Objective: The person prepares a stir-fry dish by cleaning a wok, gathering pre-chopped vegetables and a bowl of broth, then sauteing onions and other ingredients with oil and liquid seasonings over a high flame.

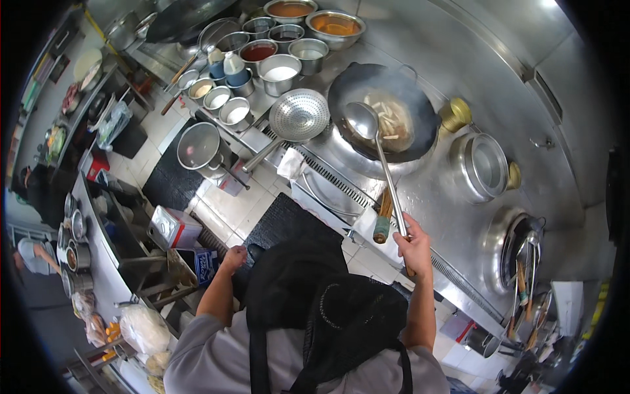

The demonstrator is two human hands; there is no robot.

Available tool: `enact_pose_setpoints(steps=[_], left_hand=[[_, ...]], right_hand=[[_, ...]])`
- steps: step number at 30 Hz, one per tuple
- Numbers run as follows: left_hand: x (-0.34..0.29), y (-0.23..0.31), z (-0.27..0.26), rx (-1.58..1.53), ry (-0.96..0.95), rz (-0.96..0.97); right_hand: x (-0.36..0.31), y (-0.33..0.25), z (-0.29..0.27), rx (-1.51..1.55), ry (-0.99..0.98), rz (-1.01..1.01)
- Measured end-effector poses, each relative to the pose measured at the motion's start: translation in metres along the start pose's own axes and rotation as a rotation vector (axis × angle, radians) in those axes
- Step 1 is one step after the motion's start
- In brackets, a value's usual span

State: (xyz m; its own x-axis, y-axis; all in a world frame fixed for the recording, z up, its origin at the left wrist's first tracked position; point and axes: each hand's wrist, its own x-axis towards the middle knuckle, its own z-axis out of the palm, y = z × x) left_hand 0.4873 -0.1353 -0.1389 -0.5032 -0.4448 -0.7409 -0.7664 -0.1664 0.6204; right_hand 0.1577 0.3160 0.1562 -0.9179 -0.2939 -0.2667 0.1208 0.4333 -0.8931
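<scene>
Inside the steaming wok (344, 84) lie pale strips (392, 117); my right hand (415, 248) grips the ladle (386, 172). Left hand (233, 258) looks empty, can't tell if clenched. I'd flag hot splashes if the ladle jerks.

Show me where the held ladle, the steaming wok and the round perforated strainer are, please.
Ladle (361, 121), head view: on its metal bowl.
Steaming wok (425, 125), head view: on its bare, dark inner wall, right side.
Perforated strainer (298, 115), head view: on the middle of its holed bowl.

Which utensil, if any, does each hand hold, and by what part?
The right hand grips the ladle near the end of its handle; the left hand shows nothing held.
</scene>
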Motion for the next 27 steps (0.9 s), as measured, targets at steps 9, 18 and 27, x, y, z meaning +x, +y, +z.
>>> enact_pose_setpoints(steps=[9,18,27], left_hand=[[-0.050,-0.025,0.014,-0.237,0.090,-0.085],[-0.079,-0.090,-0.022,-0.217,0.180,-0.216],[-0.062,-0.073,-0.092,-0.258,0.251,-0.078]], right_hand=[[0.058,0.009,0.040,-0.559,0.107,-0.332],[0.020,-0.012,0.120,-0.076,-0.053,-0.267],[0.036,-0.084,0.339,0.014,-0.583,-0.248]])
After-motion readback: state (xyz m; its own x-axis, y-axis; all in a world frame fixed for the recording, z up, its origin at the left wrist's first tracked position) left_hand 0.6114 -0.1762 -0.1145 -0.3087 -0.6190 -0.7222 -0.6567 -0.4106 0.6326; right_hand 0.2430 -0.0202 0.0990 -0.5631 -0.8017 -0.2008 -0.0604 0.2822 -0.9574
